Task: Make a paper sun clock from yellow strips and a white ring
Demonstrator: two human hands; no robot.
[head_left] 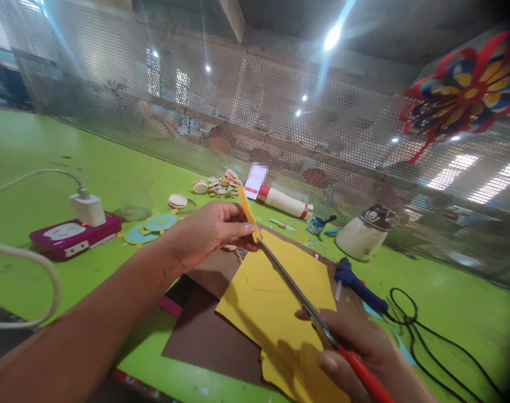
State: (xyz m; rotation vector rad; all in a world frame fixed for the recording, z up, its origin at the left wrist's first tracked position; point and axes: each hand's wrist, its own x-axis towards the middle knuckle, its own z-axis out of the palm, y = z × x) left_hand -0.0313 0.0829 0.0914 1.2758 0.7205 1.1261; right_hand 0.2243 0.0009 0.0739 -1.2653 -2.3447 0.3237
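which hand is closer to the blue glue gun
Right. The right hand, holding scissors, is just on the near side of the blue glue gun; the left hand, gripping a yellow strip, is well off to its left, beyond the yellow sheet.

Pinches a narrow yellow paper strip [248, 210] in the left hand [216, 228] and grips long-bladed metal scissors with red handles [294, 284] in the right hand [359, 336], with the blades pointing up to the strip's lower end. Works above a flat yellow paper sheet [275, 274] overlapping dark brown sheets [210, 336] on a bright green tabletop [23, 148]. Has a blue corded glue gun [361, 288] lying near the right hand and a maroon power box [61, 246] bearing a white adapter [88, 210] off to the left.
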